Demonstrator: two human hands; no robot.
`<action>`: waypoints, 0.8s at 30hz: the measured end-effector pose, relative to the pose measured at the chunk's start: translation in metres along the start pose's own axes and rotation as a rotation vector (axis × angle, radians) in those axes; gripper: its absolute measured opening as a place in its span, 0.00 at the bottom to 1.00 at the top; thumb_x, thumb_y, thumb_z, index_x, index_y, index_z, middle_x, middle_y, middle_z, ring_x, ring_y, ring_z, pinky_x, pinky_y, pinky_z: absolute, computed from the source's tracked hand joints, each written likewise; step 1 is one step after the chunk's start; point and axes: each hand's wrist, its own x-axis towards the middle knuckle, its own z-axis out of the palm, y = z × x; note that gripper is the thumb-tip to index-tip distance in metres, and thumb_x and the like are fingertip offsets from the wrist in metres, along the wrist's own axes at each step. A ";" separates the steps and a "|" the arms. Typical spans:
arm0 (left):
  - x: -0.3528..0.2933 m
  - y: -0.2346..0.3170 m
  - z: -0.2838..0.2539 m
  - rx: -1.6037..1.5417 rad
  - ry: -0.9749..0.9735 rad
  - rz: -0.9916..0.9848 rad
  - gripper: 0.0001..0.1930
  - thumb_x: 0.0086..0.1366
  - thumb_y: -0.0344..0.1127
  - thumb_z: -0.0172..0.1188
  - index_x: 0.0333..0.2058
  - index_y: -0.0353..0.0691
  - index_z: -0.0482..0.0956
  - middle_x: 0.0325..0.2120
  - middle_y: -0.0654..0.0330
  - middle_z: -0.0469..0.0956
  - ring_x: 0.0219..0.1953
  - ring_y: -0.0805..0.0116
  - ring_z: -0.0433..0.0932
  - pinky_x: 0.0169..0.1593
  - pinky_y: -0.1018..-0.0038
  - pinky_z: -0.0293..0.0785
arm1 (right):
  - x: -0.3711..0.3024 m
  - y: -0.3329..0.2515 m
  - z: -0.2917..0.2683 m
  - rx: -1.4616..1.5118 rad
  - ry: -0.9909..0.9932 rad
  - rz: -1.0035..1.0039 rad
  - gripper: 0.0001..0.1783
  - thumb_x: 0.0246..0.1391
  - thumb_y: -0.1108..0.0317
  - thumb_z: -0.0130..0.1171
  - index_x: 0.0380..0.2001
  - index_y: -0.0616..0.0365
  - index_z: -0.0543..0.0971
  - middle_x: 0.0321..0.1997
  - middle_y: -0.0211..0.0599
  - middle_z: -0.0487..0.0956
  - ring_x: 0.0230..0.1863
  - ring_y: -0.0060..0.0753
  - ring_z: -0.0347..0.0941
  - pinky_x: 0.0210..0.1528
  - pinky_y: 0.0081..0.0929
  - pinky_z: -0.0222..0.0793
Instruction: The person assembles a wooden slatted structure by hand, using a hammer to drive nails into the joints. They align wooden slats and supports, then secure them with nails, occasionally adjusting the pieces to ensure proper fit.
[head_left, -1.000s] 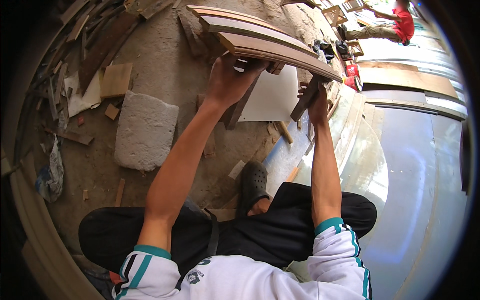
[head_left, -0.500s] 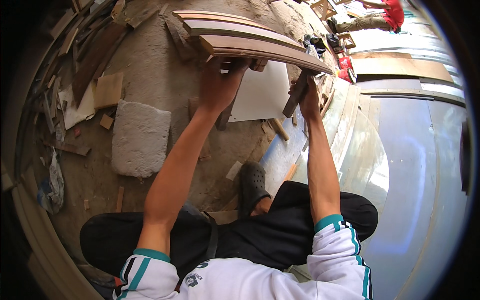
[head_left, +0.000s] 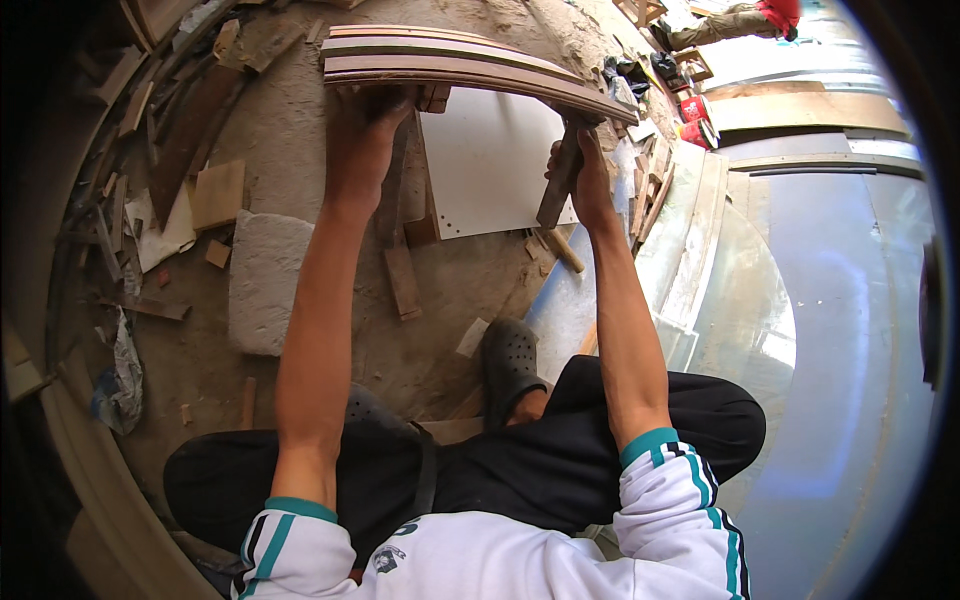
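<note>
A slatted wooden frame (head_left: 470, 70), brown with long parallel slats and short legs beneath, is held up at arm's length in front of me. My left hand (head_left: 362, 150) is closed under its left end, its fingers mostly hidden by the wood. On the other side, my right hand (head_left: 592, 175) wraps around a dark short leg (head_left: 561, 180) that hangs below the right end. The slats run left to right and slope down slightly toward the right. A white panel (head_left: 485, 170) lies on the ground beyond, seen between my two arms.
A pale rough block (head_left: 265, 290) lies left of my arm, near piled wood scraps (head_left: 185, 140). Sheets of glass or panel (head_left: 820, 320) spread on the right. Red cans (head_left: 697, 120) stand far right, and a person in red (head_left: 780, 15) is partly visible beyond.
Both hands have carried the wooden frame to the left. Its left end has swung nearer in line with the right, and less of the slats' broad face shows.
</note>
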 end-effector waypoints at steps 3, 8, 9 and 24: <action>0.002 0.002 -0.005 -0.156 -0.052 -0.082 0.18 0.62 0.35 0.65 0.49 0.33 0.80 0.45 0.61 0.81 0.48 0.71 0.76 0.56 0.74 0.67 | -0.001 -0.003 0.001 -0.024 0.007 -0.005 0.23 0.67 0.48 0.44 0.48 0.57 0.71 0.32 0.34 0.76 0.30 0.28 0.75 0.34 0.31 0.75; 0.005 0.007 -0.013 -0.012 -0.082 -0.107 0.19 0.63 0.35 0.64 0.51 0.35 0.80 0.47 0.62 0.81 0.48 0.73 0.76 0.55 0.74 0.68 | 0.003 0.000 -0.006 0.001 -0.036 0.052 0.24 0.68 0.45 0.44 0.44 0.57 0.73 0.32 0.34 0.77 0.31 0.29 0.75 0.38 0.32 0.75; 0.006 0.008 -0.014 0.023 -0.093 -0.095 0.18 0.63 0.35 0.63 0.51 0.36 0.80 0.47 0.63 0.80 0.48 0.73 0.76 0.55 0.74 0.68 | 0.002 -0.001 -0.004 0.002 -0.036 0.049 0.25 0.68 0.44 0.44 0.42 0.58 0.74 0.33 0.33 0.77 0.32 0.29 0.75 0.40 0.32 0.75; 0.000 0.027 -0.009 0.256 0.063 -0.047 0.18 0.58 0.35 0.71 0.47 0.36 0.82 0.40 0.60 0.85 0.40 0.73 0.81 0.47 0.76 0.75 | -0.002 -0.008 -0.008 0.023 -0.134 0.028 0.25 0.69 0.51 0.45 0.60 0.56 0.67 0.48 0.41 0.79 0.45 0.34 0.77 0.48 0.34 0.73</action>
